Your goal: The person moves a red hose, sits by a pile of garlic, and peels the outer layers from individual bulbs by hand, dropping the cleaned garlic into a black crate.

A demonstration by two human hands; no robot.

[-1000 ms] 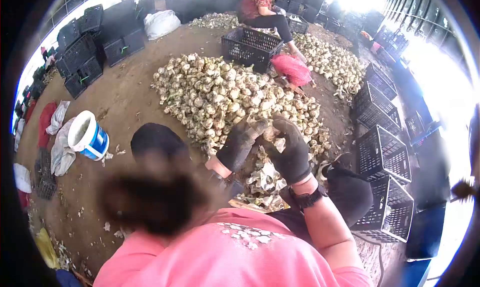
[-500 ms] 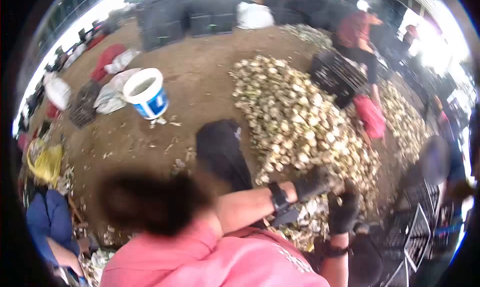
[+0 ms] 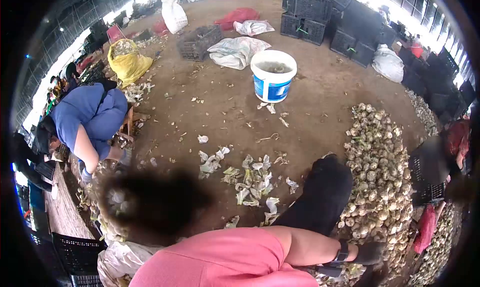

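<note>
My left hand (image 3: 371, 253), in a dark glove with a black watch (image 3: 343, 251) above the wrist, reaches to the lower right. It overlaps the near end of a long pile of pale bulbs that look like garlic (image 3: 375, 174). Its fingers are too dark and small to make out. My right hand is not in view. Beside the pile lies my dark-trousered leg (image 3: 320, 194). Loose leafy skins (image 3: 255, 179) are scattered on the ground to its left.
A white bucket with a blue label (image 3: 273, 82) stands on the dirt floor. A person in blue (image 3: 92, 117) bends over at left, near a yellow sack (image 3: 129, 67). Black crates (image 3: 306, 17) are stacked at the back. Another person's red sleeve (image 3: 457, 139) shows at right.
My view has swung left, so the bucket and bulb pile now appear farther right. The person in blue shows more fully. My right hand, visible by the pile before, has dropped out of sight.
</note>
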